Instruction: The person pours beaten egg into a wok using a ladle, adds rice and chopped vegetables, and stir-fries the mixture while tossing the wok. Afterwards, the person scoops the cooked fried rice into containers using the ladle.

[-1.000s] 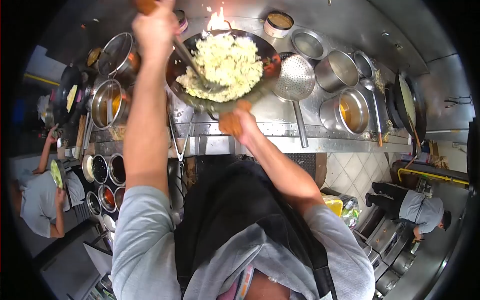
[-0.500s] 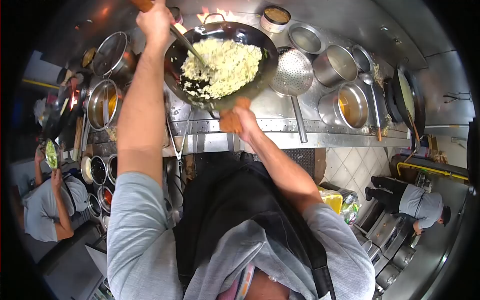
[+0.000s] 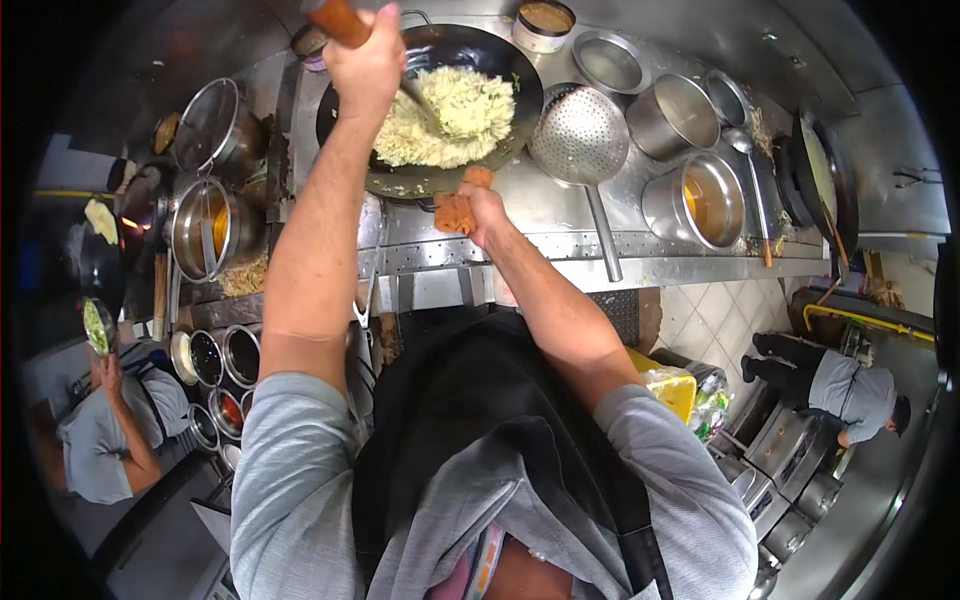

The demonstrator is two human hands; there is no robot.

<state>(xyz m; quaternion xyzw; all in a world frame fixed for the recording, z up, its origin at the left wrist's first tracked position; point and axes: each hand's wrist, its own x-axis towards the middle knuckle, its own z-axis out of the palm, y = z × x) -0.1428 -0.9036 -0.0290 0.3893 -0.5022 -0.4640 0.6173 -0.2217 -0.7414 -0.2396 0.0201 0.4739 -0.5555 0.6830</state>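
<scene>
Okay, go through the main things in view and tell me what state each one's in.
Wok: uncovered, partly filled.
Pale food: heaped loosely.
Stirring tool: gripped in the left hand, far end in the food.
Cloth: bunched in the right hand at the wok's near edge.
Perforated ladle: set down, unheld.
Round tin: open, brownish contents.
Front right pot: uncovered, amber liquid inside.

tip of utensil [image 3: 340,22] hidden in food [image 3: 470,115]

Bright light gleams off the steel counter [image 3: 548,212] while black-rimmed edges warp.
</scene>
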